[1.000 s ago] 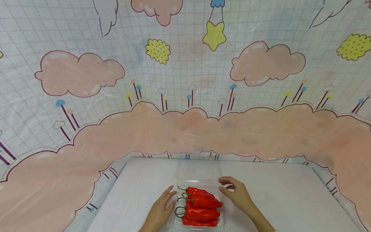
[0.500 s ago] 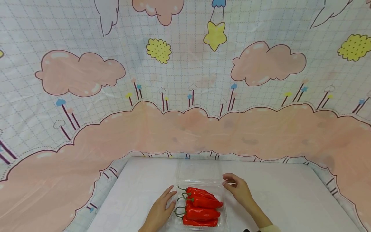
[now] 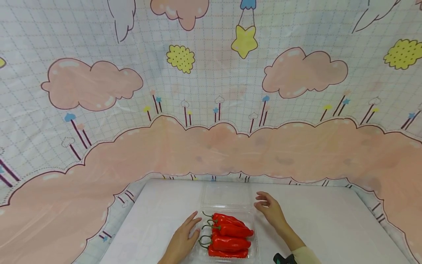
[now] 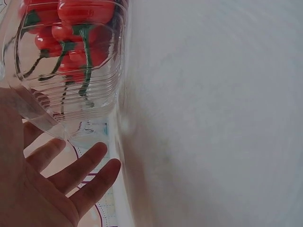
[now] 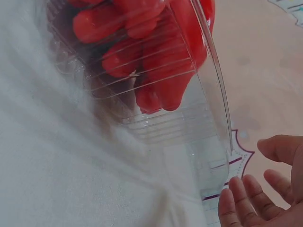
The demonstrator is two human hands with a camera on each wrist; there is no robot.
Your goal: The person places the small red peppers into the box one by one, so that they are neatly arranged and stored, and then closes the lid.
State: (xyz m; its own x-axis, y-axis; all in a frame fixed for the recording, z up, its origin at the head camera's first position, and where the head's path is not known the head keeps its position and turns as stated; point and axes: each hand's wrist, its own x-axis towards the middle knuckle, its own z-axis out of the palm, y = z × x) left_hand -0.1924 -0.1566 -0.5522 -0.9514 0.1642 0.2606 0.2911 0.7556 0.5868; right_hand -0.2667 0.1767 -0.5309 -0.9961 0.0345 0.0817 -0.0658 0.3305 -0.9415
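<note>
A clear plastic clamshell box (image 3: 254, 253) lies on the white table, its lid (image 3: 226, 196) folded back away from me. Several red peppers (image 3: 230, 242) with green stems fill its base, stems pointing left. My left hand (image 3: 181, 236) is at the box's left side, fingers spread and fingertips right at the rim; the left wrist view has the pepper stems (image 4: 85, 59) showing through the ribbed wall. Off the box's right back corner, beside the lid, is my right hand (image 3: 271, 209), its fingers loosely bent and holding nothing. Pepper tips (image 5: 170, 97) show through the wall in the right wrist view.
The white tabletop (image 3: 329, 223) extends to both sides of the box. Behind it hangs a cloth (image 3: 211, 150) printed with clouds and stars. A black object (image 3: 284, 259) is by my right sleeve (image 3: 306, 255) at the bottom edge.
My right hand has drawn back from the box's right rim, moving right and slightly away from me. The left hand, box and peppers stay in place.
</note>
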